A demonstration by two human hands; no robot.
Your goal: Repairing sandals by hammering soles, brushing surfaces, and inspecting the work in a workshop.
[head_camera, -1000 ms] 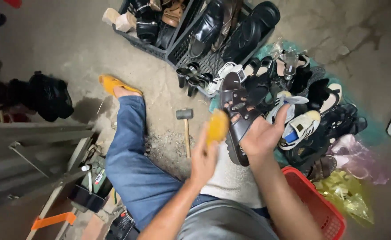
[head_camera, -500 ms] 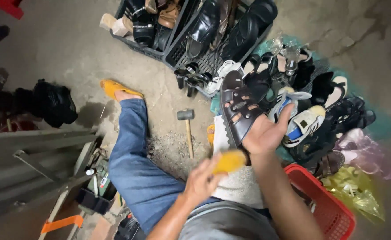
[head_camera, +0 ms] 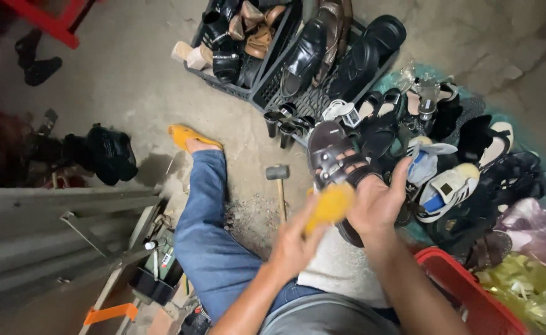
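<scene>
A yellow brush (head_camera: 330, 206) is gripped in the left hand (head_camera: 294, 245), the fingers closed around its lower end so that the blurred yellow head stands up and to the right of the knuckles. The brush head is pressed against the near side of a dark brown sandal (head_camera: 338, 167), which is held by the right hand (head_camera: 377, 205) — the fingers are wrapped tight around the sandal's edge, the thumb raised beside the straps. The sandal is thus found just above and between the two hands, tilted with its strapped upper facing the camera, over a pale cloth (head_camera: 338, 267) spread on the lap.

Just left of the hands a hammer (head_camera: 279, 183) is seen lying on the concrete floor (head_camera: 130, 80), its wooden handle pointing toward the person. The blue-jeaned leg (head_camera: 207, 242) is stretched out beside it, ended by a foot in a yellow slipper (head_camera: 186, 135).

To the right, a heap of mixed shoes (head_camera: 453, 161) is piled on the floor — a white and blue sneaker (head_camera: 450, 191) lies nearest the right hand. Beyond the sandal, a black crate (head_camera: 297, 56) is filled with dark leather shoes. A red basket (head_camera: 471, 294) is set by the right forearm, and grey metal bars (head_camera: 49, 229) are stacked at the left.
</scene>
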